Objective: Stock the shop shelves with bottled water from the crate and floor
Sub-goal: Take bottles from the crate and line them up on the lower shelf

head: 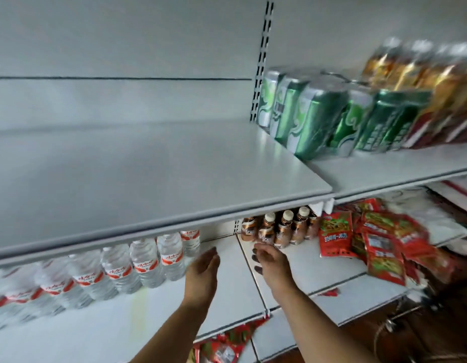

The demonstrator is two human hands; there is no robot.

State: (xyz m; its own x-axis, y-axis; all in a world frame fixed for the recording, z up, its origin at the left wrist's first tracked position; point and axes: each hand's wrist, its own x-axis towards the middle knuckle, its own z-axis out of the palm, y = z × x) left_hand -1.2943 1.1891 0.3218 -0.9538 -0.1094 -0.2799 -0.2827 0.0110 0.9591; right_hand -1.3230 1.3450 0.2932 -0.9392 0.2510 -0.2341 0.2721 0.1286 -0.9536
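Several clear water bottles (146, 260) with red-and-white labels stand in a row on the lower white shelf (227, 297), running from the far left to under the upper shelf's front edge. My left hand (203, 268) hovers over the shelf just right of the last bottles, fingers straight, holding nothing. My right hand (270, 263) reaches in further right, in front of the brown drink bottles, fingers relaxed and empty. No crate is in view.
The upper shelf (174, 179) is bare on the left; green cans (308, 111) and yellow packets (421, 72) fill its right. Small brown bottles (279, 229) and red snack packets (376, 244) sit on the lower right shelf. More red packets (227, 347) lie on the shelf below.
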